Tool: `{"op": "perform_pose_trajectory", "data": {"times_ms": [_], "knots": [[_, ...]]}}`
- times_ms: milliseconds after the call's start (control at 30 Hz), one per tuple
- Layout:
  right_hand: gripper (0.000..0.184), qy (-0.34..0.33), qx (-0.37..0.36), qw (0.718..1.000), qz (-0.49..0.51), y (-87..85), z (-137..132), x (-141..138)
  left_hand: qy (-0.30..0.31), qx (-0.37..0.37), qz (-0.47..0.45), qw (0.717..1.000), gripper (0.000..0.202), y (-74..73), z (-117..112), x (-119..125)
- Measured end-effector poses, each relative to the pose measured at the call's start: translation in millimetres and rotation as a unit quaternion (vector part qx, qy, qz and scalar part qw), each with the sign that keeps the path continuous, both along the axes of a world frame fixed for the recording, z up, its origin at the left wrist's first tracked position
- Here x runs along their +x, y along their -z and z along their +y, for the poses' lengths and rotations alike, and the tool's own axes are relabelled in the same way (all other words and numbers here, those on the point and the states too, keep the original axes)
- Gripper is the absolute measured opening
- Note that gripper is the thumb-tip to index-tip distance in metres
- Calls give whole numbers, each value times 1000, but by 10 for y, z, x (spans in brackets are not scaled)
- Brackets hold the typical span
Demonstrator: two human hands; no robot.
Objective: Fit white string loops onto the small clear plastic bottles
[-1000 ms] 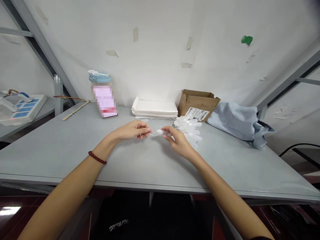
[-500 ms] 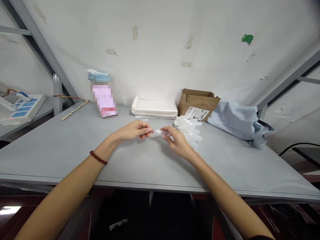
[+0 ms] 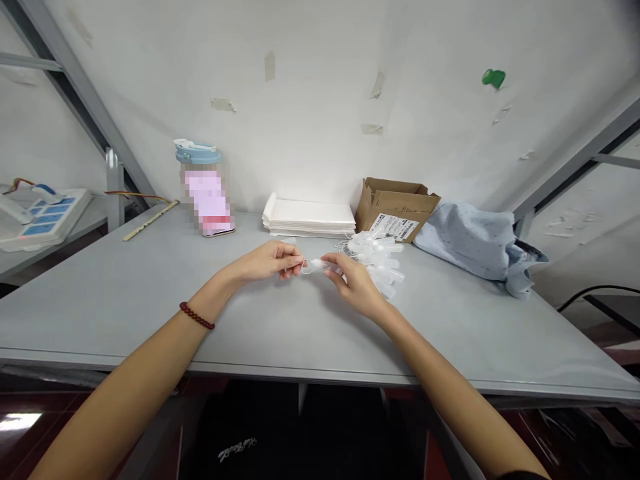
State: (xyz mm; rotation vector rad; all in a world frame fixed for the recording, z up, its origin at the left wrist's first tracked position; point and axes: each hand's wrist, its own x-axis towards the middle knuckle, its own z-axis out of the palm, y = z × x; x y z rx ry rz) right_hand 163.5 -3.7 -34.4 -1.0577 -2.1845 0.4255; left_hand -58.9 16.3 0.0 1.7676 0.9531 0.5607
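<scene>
Above the grey table, my left hand point(image 3: 280, 259) pinches a thin white string point(image 3: 308, 269) between thumb and fingertips. My right hand point(image 3: 356, 283) is closed on a small translucent white plastic piece point(image 3: 317, 264), to which the string runs. The fingers cover most of that piece, so its exact kind is unclear. Just beyond my right hand lies a pile of similar translucent pieces point(image 3: 385, 259) with white strings. A dark red beaded bracelet point(image 3: 197, 315) circles my left wrist.
Behind my hands lies a stack of white sheets or envelopes point(image 3: 313, 215). To its right stand an open cardboard box point(image 3: 395, 207) and a crumpled light blue cloth point(image 3: 465, 240). A phone point(image 3: 209, 200) leans on a blue-lidded container point(image 3: 198, 153) at left. The grey table point(image 3: 280, 333) meets a white wall.
Almost nothing differs. Both hands keep their places and their hold on the string and the plastic piece; the view shifts only very slightly.
</scene>
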Motion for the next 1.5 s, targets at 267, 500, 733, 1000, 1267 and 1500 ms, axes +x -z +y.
{"op": "perform_pose_trajectory", "data": {"times_ms": [267, 500, 733, 1000, 1267, 1500], "knots": [[24, 8, 8, 1000, 7, -14, -5, 2, -3, -13, 4, 1000, 32, -15, -18, 44], [25, 1, -8, 1000, 11, -26, -19, 5, -5, -8, -7, 1000, 30, 5, 0, 25], [24, 16, -5, 1000, 21, -54, -30, 16, -8, -7, -9, 1000, 29, 38, 23, 3], [23, -15, -14, 1000, 20, -29, -17, 11, -13, -6, -10, 1000, 31, 47, 28, 5], [23, -1, -1, 1000, -3, 1, -10, -9, -14, -11, -17, 1000, 29, 41, 22, 11], [22, 0, 17, 1000, -4, 20, 2, -4, -3, -14, -20, 1000, 28, 66, 30, 17]]}}
